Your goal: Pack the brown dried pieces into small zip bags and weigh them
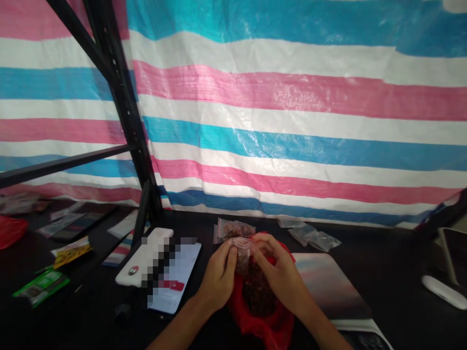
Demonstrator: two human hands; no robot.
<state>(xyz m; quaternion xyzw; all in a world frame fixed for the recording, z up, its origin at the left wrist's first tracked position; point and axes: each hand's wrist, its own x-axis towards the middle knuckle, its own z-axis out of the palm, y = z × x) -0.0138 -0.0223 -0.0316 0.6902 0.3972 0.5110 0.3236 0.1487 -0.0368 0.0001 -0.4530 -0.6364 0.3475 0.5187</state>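
Note:
Between my two hands is a small clear zip bag (242, 260) with brown bits inside, held above a red plastic bag. The fingers of my left hand (221, 272) pinch its left edge. My right hand (276, 267) grips the top right of the zip bag, near its mouth. Below them the red bag (245, 318) lies spread, with dark brown loose pieces (258, 294) in it. Just behind the hands lie filled zip bags (233, 228) with similar brown contents. Farther right at the back are flat clear bags (313, 237).
To the left are a white phone-like case (136, 260) and a lit phone (178, 277). A green packet (42, 287) and a yellow packet (73, 252) lie farther left. A grey flat panel (328, 284) sits right of the red bag. A black metal post (127, 104) rises at left.

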